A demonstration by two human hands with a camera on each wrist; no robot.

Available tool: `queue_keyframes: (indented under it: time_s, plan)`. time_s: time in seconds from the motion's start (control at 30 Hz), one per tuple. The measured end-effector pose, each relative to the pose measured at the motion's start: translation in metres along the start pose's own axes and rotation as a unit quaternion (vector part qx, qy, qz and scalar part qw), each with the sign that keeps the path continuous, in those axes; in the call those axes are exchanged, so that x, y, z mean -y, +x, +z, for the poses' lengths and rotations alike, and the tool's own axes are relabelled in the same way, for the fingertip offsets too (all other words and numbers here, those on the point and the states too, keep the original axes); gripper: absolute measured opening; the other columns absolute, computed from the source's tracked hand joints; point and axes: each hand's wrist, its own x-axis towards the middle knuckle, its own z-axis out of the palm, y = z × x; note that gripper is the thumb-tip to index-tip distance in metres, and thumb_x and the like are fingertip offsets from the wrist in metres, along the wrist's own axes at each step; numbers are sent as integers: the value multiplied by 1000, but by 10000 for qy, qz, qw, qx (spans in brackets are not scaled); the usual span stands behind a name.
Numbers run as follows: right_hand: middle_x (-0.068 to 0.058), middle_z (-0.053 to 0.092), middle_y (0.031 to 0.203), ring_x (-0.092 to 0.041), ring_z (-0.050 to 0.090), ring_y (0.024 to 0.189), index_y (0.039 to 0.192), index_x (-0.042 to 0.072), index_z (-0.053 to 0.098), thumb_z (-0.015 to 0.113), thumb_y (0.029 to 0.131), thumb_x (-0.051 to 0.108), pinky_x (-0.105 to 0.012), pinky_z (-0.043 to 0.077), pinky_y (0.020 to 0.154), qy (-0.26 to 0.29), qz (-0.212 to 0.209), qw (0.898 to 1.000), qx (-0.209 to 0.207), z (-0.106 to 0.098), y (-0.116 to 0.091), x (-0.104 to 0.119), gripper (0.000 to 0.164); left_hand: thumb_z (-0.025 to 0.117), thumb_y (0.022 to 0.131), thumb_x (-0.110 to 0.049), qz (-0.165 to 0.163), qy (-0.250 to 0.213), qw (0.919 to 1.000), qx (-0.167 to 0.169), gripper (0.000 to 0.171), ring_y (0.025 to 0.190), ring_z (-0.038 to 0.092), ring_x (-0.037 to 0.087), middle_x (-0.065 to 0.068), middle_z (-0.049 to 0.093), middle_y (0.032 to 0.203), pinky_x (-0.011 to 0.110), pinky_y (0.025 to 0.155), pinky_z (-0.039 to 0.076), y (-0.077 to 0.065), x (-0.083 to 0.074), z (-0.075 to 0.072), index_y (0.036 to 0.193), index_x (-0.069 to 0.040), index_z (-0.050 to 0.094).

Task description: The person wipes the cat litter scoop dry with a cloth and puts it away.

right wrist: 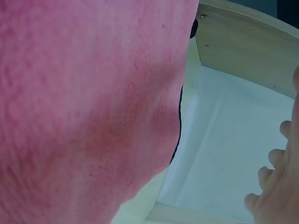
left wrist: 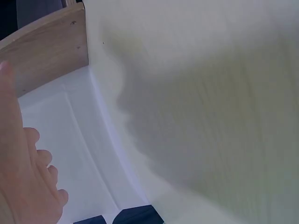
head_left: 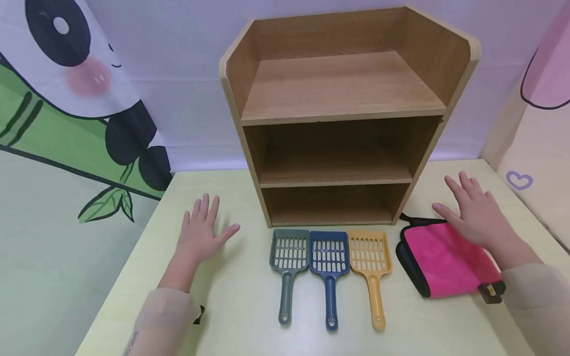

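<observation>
My left hand (head_left: pixel 200 235) is spread flat over the left part of the table, fingers straight, holding nothing; its shadow falls on the tabletop in the left wrist view. Over the far edge of a pink pouch with black trim (head_left: pixel 450 257) is my right hand (head_left: pixel 478 215), fingers straight and apart, also holding nothing. Between the hands lie three slotted litter scoops side by side, handles toward me: a grey-green scoop (head_left: pixel 289 252), a blue scoop (head_left: pixel 329 254) and a yellow-orange scoop (head_left: pixel 369 252). In the right wrist view the pouch (right wrist: pixel 93 93) fills the left side.
A wooden shelf unit (head_left: pixel 334 183) with two lower compartments and a walled top stands behind the scoops. The pale table (head_left: pixel 240 306) ends at a lilac cloth backdrop (head_left: pixel 187 99). A printed panda and bamboo cover the left side.
</observation>
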Motion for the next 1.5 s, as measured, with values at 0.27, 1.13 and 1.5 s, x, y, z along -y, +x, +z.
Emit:
queue_keyframes:
  time_s: [0.27, 1.13, 1.5]
  plan:
    - [-27, -4, 156, -47, -6, 142, 152, 6, 8, 49, 95, 45, -70, 3, 107, 536, 59, 9985, 58, -1, -7, 3, 80, 38, 84, -75, 100, -173, 9998, 94, 102, 145, 0, 40, 19, 3, 158, 59, 115, 4, -7, -17, 5, 152, -8, 5]
    - [-36, 33, 136, -55, 30, 121, 143, -7, 25, 64, 88, 38, -71, 31, 91, 856, 205, 9946, 545, 5, -27, -5, 81, 45, 85, -70, 30, -1165, 9919, 508, 93, 135, 37, 39, 19, 37, 148, 53, 108, 33, -34, -63, 12, 150, -7, 23]
    - [-39, 32, 133, -57, 29, 118, 140, -13, 24, 63, 88, 42, -71, 32, 92, 767, 395, 9910, 1023, 13, -31, -17, 86, 48, 88, -64, -128, -2044, 9746, 903, 85, 128, 47, 37, 18, 48, 141, 50, 104, 40, -44, -71, 14, 147, -5, 31]
